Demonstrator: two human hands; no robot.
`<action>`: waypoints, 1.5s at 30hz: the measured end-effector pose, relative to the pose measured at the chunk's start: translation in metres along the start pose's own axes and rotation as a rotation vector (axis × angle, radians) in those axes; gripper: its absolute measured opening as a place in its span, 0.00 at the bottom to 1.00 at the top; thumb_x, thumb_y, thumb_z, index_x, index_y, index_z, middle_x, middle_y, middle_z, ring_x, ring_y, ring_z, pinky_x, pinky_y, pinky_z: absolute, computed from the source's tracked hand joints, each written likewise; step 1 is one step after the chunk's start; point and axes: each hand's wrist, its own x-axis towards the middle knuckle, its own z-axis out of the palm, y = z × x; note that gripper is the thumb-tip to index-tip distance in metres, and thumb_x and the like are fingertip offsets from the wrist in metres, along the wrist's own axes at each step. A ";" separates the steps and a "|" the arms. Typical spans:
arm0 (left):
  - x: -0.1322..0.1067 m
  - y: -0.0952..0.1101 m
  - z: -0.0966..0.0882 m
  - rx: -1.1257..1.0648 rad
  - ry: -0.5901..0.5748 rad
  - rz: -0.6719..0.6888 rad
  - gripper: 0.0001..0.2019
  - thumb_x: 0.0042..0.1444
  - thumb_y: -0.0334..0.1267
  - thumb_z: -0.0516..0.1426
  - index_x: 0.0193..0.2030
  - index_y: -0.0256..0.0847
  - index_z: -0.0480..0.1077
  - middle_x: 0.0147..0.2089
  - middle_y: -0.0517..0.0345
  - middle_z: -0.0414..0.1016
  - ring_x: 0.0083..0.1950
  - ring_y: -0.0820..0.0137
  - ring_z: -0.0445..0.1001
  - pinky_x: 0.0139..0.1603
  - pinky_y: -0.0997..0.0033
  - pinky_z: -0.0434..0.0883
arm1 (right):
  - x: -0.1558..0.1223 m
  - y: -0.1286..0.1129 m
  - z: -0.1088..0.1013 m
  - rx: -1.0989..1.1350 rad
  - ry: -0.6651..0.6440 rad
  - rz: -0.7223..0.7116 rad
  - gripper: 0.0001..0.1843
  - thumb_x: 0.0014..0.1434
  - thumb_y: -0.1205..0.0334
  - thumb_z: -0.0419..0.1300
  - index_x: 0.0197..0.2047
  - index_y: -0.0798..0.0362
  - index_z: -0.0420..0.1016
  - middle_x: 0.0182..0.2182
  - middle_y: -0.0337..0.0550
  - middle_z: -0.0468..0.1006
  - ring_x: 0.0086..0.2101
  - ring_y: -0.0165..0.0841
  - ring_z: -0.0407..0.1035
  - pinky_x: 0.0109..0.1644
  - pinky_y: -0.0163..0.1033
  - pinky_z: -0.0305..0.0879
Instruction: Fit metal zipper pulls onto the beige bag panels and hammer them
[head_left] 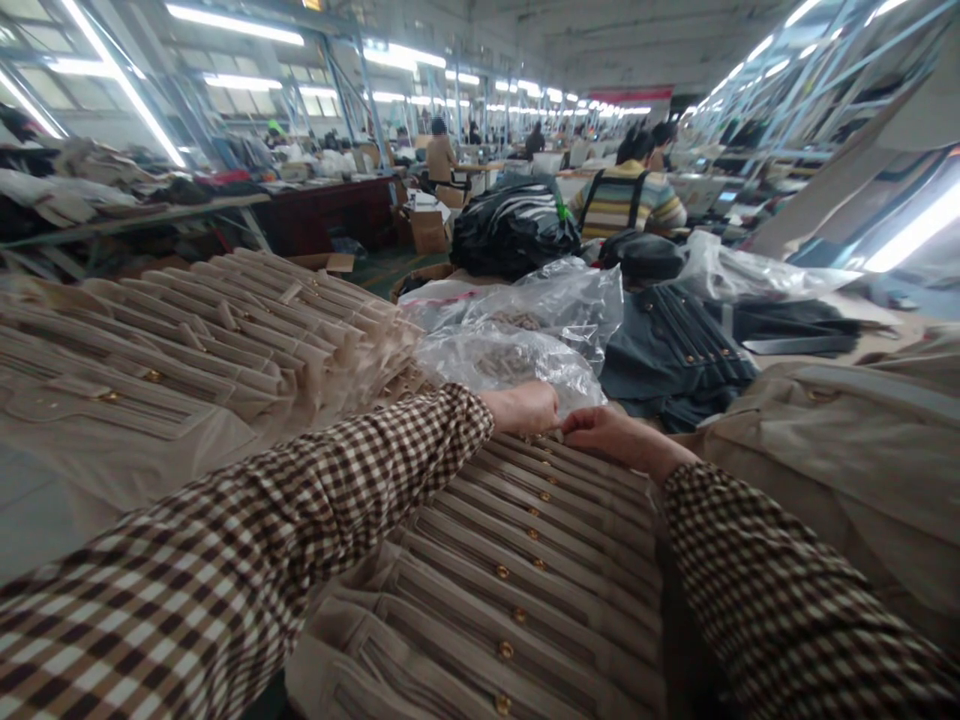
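Note:
A long row of overlapping beige fabric pieces (555, 570) with brass-coloured metal fittings lies in front of me. Both hands meet at its far end, close beside the clear plastic bag (517, 355). My left hand (525, 406) is closed with its fingers curled, and what sits in them is hidden. My right hand (616, 438) is pinched together, thumb and fingertips almost touching the left hand. Too little shows between the fingers to name what they grip. Checked sleeves cover both forearms, the left one crossing over the row's left side.
A second large stack of beige pieces (225, 340) spreads out on the left. Dark garment pieces (671, 350) lie beyond my right hand, and a beige fabric heap (847, 470) rises at the right. Further off are a black pile (514, 225), a cardboard box (429, 228) and seated people.

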 end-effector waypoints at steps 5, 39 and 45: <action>-0.001 -0.001 0.001 0.011 -0.010 0.004 0.11 0.56 0.34 0.56 0.37 0.33 0.80 0.27 0.58 0.75 0.30 0.74 0.67 0.33 0.76 0.63 | 0.006 0.004 0.004 -0.042 0.023 -0.035 0.12 0.44 0.66 0.60 0.35 0.53 0.77 0.28 0.36 0.78 0.29 0.29 0.69 0.33 0.33 0.64; -0.015 -0.014 0.001 -0.711 0.003 -0.134 0.10 0.64 0.43 0.54 0.38 0.39 0.69 0.27 0.66 0.66 0.23 0.79 0.61 0.23 0.78 0.59 | -0.009 -0.036 0.043 0.672 0.229 -0.056 0.28 0.36 0.44 0.73 0.33 0.54 0.72 0.27 0.41 0.75 0.27 0.29 0.70 0.34 0.37 0.70; -0.021 -0.016 -0.005 -0.681 -0.031 -0.137 0.12 0.61 0.43 0.58 0.31 0.37 0.68 0.25 0.67 0.61 0.24 0.79 0.59 0.24 0.77 0.58 | -0.006 -0.034 0.037 0.690 0.296 -0.069 0.24 0.36 0.48 0.73 0.29 0.52 0.67 0.23 0.36 0.69 0.24 0.27 0.65 0.30 0.35 0.64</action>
